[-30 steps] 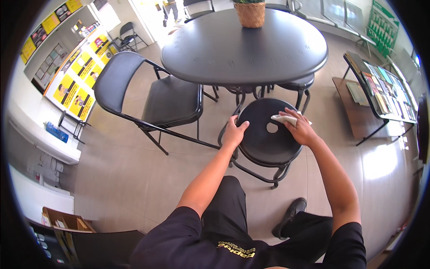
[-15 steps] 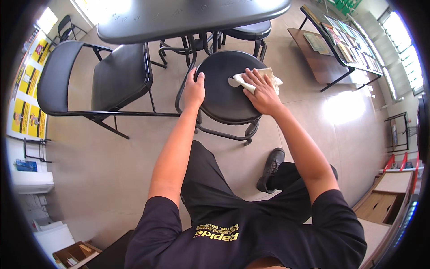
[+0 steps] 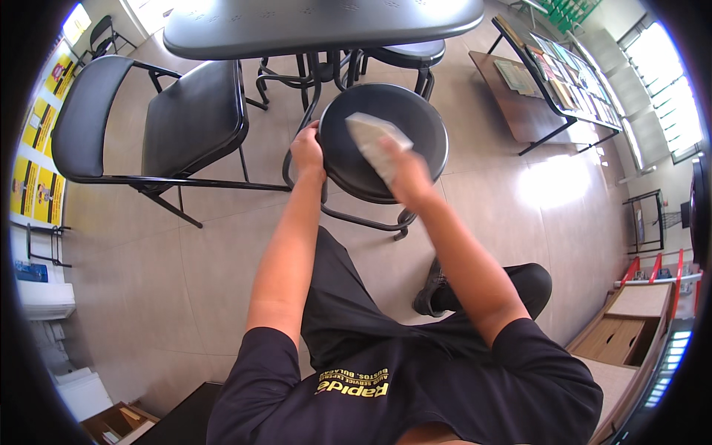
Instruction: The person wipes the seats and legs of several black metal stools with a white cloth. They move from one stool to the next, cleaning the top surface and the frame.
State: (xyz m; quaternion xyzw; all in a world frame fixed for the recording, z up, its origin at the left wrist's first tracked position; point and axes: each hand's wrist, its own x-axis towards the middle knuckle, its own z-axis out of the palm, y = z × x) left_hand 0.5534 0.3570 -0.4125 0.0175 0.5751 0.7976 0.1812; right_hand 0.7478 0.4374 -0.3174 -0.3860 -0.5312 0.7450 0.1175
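Observation:
A round black stool seat (image 3: 424,122) sits in front of me, tipped slightly toward me on its dark tube legs. My left hand (image 3: 307,150) is closed round the left rim of the seat. In my right hand (image 3: 407,172) is a whitish cloth (image 3: 371,139), pressed or swept over the middle of the seat. Motion smears both the cloth and the right fingers.
A glossy dark table (image 3: 319,33) stands just beyond the stool, with another black stool (image 3: 408,54) partly under it. A black folding chair (image 3: 194,111) is at the left. A rack of papers (image 3: 571,81) stands far right, and a wooden cabinet (image 3: 612,334) near right.
My right hand has swept the cloth left and toward me across the seat. My left hand has shifted slightly left and down along the rim. The view has moved a little.

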